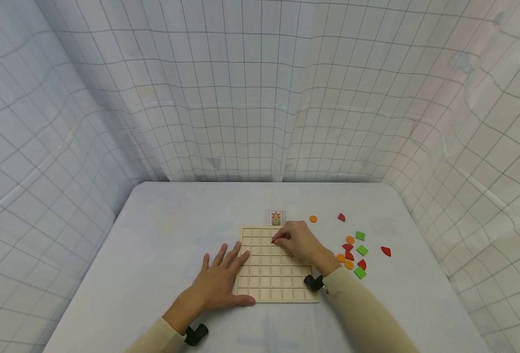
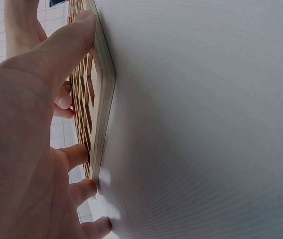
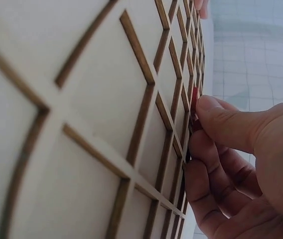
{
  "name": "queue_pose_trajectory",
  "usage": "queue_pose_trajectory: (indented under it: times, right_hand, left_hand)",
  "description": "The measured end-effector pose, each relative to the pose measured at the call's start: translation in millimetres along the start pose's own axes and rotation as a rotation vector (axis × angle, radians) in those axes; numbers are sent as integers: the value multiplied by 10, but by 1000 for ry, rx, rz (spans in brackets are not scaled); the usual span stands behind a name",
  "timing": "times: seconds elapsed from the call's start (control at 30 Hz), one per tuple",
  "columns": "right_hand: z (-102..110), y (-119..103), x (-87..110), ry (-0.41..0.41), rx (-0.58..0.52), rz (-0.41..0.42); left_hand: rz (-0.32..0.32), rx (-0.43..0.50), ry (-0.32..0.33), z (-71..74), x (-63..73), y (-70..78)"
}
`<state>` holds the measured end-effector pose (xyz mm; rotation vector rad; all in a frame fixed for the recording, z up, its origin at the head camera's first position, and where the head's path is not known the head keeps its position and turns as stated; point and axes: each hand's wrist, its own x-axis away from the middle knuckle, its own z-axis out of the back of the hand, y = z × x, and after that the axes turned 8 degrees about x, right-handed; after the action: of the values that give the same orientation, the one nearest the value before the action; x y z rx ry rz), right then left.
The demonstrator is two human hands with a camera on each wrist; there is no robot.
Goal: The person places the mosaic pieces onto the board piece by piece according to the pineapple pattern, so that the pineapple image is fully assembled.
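Note:
A wooden grid board (image 1: 264,283) with square compartments lies on the white table. My right hand (image 1: 301,240) is over its upper part and pinches a small red piece (image 3: 195,102) between thumb and fingers, at one of the compartments. Whether that piece touches the compartment floor I cannot tell. Fingers spread, my left hand (image 1: 219,284) rests along the board's left side, its thumb at the near edge, as the left wrist view shows too. Just beyond the board's far edge lies a small card (image 1: 275,217) printed with a coloured pattern on a grid.
Right of the board lie loose pieces: several orange discs (image 1: 313,218), several green squares (image 1: 360,236) and several red quarter-circle pieces (image 1: 385,251). White grid-lined curtains (image 1: 260,98) surround the table (image 1: 167,235) at the back and sides.

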<state>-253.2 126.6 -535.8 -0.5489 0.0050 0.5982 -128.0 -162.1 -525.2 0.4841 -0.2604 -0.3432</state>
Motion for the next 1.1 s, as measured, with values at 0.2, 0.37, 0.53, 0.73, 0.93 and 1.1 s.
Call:
queue_pose_trajectory:
  times: [0.2,0.37,0.53,0.73,0.93,1.1]
  right_hand:
    - [26,-9,4,-10,-22,-14]
    - [48,-36,10,-11,-39,-13]
    - [44,-28,2,-19,-38,-10]
    - [54,-21,-9,-41,-14,20]
    - [60,-26,-24,-39,10,52]
    - [73,-34,-24,-37,19,71]
  left_hand:
    - [1,-4,-1,2,-6,4]
    - [5,-2,-6,4,-10,15]
    - [7,3,-4,11,-2,24]
    - [8,-2,-1,-6,7,10]
    - [7,-11,1,2,9,6]
    - [1,-7,1,13,8,15]
